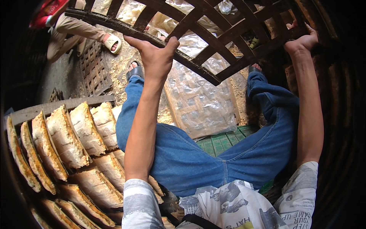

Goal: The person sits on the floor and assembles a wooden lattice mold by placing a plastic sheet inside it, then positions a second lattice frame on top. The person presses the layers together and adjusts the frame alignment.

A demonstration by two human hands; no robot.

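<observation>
- Clamped on the dark lattice panel (232, 32), the left hand (154, 57) holds its near edge, the thumb lying against the frame.
- Right hand (303, 40) grips the panel's right side, its fingers partly hidden.
- The panel is raised at the top of the view, beyond the knees, tilted, one corner pointing down over a plastic-covered board (202, 103).
- Pale, rough-faced slabs (68, 133) stand in rows at left.
- Another person's sandalled foot (112, 42) is near a floor-level lattice (94, 70).
</observation>
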